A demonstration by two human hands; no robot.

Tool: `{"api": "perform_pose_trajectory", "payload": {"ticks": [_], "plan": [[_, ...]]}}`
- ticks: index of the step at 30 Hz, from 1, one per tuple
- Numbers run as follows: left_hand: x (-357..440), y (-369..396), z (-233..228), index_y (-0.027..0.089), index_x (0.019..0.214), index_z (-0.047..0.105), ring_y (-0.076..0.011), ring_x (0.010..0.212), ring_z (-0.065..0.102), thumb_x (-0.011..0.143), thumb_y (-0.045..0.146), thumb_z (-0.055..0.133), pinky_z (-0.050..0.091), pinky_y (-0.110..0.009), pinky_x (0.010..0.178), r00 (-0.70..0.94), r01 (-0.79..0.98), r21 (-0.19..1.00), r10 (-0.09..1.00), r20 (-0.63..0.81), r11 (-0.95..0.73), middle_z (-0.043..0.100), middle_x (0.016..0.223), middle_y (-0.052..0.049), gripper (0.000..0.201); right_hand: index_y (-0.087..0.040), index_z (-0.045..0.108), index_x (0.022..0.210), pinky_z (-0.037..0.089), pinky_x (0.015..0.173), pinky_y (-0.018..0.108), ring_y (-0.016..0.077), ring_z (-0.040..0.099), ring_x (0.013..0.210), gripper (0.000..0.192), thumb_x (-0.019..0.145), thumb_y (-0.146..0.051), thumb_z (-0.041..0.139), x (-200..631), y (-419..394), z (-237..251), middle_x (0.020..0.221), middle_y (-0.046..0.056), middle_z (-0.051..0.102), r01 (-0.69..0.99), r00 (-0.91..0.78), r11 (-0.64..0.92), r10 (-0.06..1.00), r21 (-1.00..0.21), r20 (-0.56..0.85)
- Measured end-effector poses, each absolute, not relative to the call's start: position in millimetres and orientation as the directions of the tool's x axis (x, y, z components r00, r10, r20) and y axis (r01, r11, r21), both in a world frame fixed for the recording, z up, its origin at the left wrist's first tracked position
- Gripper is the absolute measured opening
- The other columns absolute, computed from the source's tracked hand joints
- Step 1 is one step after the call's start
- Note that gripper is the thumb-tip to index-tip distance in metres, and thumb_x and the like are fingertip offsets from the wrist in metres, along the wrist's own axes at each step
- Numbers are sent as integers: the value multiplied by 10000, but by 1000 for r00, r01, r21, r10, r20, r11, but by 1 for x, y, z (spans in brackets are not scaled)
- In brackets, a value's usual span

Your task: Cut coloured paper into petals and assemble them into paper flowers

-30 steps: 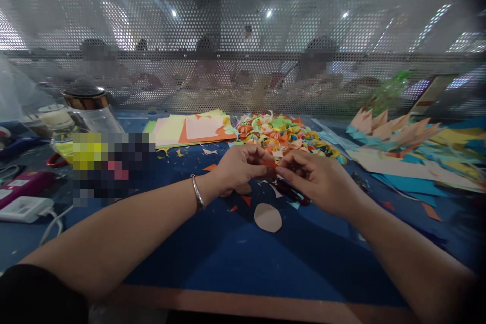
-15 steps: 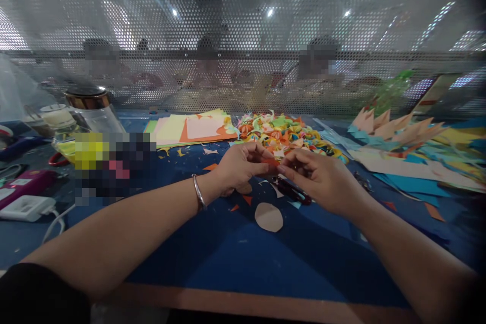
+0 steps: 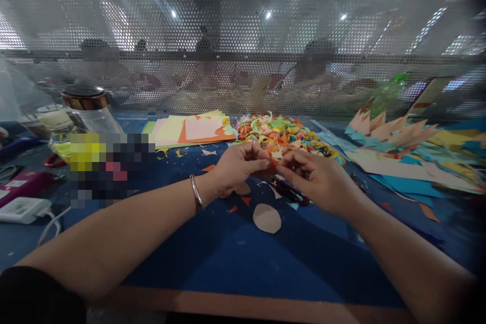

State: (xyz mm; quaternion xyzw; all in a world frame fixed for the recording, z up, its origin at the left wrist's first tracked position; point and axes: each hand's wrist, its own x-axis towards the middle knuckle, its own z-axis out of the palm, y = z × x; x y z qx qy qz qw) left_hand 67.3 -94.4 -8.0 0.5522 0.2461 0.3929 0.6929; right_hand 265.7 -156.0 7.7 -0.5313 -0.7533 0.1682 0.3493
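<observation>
Between both hands is a small piece of orange-red paper (image 3: 272,166), partly hidden by the fingers. My left hand (image 3: 240,166) pinches its left side between thumb and fingers. At its right edge, my right hand (image 3: 316,176) is closed with thumb and fingertips on the paper. Under the right hand lies a dark-handled tool (image 3: 290,191), perhaps scissors, partly covered. A pale, roughly round paper cutout (image 3: 267,218) rests flat on the blue table below the hands. Small orange paper scraps (image 3: 246,201) lie near the left hand.
A heap of colourful curled paper pieces (image 3: 279,134) stands behind the hands. Coloured paper sheets (image 3: 170,131) are stacked at back left, near a glass jar (image 3: 89,114). Pointed folded paper (image 3: 395,130) and blue sheets (image 3: 413,185) lie right. A perforated metal screen (image 3: 228,20) closes the back.
The view has shifted slightly. Both hands keep hold of the orange-red paper in nearly the same place, with only tiny finger movement.
</observation>
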Motion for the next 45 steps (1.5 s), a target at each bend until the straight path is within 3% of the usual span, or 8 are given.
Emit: {"api": "perform_pose_trajectory", "payload": {"ticks": [8,16,23,32,45], "plan": [[67,-96,-5,151,847,606,-100,741,694,816,153,803,560,-290,789,534,-209,976,828,169,-64,700,792,6,199,-227,642,923,467,519,285,153,605,558,277,930,-504,636,266,-155,5,796,43,719,676,-139,387,903,-627,407],[67,-94,-10,178,871,572,-103,750,642,824,240,777,530,-281,765,604,-120,964,753,260,-237,625,821,20,219,-242,594,848,413,479,275,147,539,510,207,926,-432,621,263,-158,8,609,-20,581,648,-222,397,915,-650,338],[64,-102,-4,213,944,506,-111,726,543,753,132,671,447,-271,689,613,51,825,670,419,-563,559,807,40,265,-238,576,773,361,472,270,121,477,474,180,887,-376,596,261,-158,7,564,-34,547,681,-243,421,901,-599,358],[64,-107,1,233,977,447,-136,696,535,695,165,672,414,-316,657,618,186,831,720,315,-524,539,746,54,368,-229,584,782,360,496,270,126,483,509,129,822,-349,608,262,-154,-1,587,-33,551,748,-281,404,912,-527,299],[62,-102,0,232,934,473,-127,690,540,670,165,686,420,-299,646,608,176,847,732,307,-501,576,766,41,346,-239,578,765,358,507,284,128,471,491,116,818,-340,599,262,-154,2,557,-41,538,758,-259,385,919,-527,298]]}}
